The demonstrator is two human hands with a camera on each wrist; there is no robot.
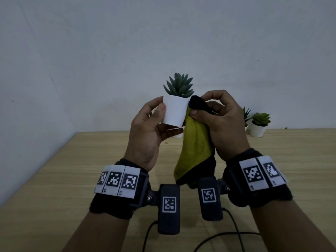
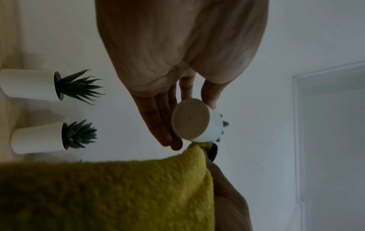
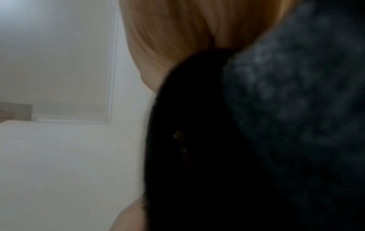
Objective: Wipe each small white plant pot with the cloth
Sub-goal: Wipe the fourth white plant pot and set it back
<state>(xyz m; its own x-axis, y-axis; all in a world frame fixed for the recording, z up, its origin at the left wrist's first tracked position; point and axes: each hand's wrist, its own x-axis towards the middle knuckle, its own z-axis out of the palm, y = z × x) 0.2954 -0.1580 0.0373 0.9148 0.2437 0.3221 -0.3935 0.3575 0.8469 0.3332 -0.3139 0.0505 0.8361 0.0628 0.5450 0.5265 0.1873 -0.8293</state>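
Clearly, a small white plant pot (image 1: 175, 110) is held up above the worktop (image 1: 54, 179) in the left hand (image 1: 149, 131). The left grip is partly closed: the thumb is pressed on the pot's near side and the fingers are curled round behind and beneath it, as is seen in the left wrist view, where the pot's round base (image 2: 190, 119) is shown between thumb and fingers. A succulent (image 1: 179, 86) is carried upright in the pot. The cloth (image 1: 195, 148), yellow on one face and dark on the other, is pinched in the right hand (image 1: 218, 124); that grip is tightly curled, the thumb and forefinger being closed on the dark upper fold, which is pressed against the pot's right wall. The rest of the cloth is left hanging. Two further potted plants (image 1: 259, 124) are seen standing at the worktop's far right.
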